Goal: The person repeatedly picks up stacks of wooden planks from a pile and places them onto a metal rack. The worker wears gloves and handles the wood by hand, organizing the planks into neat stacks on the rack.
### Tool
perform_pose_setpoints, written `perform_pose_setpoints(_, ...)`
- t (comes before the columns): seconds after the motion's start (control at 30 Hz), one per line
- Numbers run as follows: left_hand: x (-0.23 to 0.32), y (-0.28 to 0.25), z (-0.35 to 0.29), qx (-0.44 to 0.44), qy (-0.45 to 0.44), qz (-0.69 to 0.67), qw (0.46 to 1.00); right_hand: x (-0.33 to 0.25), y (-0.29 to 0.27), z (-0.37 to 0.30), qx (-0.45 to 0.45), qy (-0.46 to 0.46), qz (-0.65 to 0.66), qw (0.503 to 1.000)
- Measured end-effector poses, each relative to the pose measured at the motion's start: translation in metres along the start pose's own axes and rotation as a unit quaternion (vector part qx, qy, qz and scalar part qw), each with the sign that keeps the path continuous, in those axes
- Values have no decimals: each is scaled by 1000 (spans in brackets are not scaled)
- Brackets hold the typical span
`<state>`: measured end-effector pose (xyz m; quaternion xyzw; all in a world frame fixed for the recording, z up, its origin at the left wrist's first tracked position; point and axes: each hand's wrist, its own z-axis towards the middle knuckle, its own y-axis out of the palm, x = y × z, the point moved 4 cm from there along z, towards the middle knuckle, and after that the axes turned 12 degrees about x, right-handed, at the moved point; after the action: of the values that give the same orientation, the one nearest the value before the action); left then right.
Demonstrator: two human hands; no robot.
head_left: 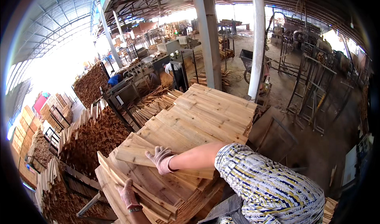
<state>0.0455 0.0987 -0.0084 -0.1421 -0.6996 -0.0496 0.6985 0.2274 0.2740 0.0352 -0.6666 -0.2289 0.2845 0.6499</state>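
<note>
My left hand, in a pale knitted glove, is closed at the edge of a narrow wooden board; its fingertips are partly hard to make out. This board and others beside it lie slanted at the near left of a tall stack of planks. My right hand, gloved too, reaches across from the right and lies with fingers apart on a short, wide plank. The planks are light brown with knots, laid side by side in layers. Beneath that plank, its ends overhanging, lower layers show.
Piles of narrow wood strips stand at the left, with dark metal posts among them. Two tall columns rise behind the stack. A wheeled cart and metal racks are at the right. A person works by machinery farther back.
</note>
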Motion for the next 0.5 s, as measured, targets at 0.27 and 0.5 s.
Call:
perform_pose_setpoints(0.27, -6, -2, 12, -44, -40, -50, 997, 7, -15, 15, -32, 52, 48, 997)
perform_pose_setpoints(0.5, 15, -9, -1, -52, -46, -102, 992, 1, -21, 14, -31, 66, 67, 995)
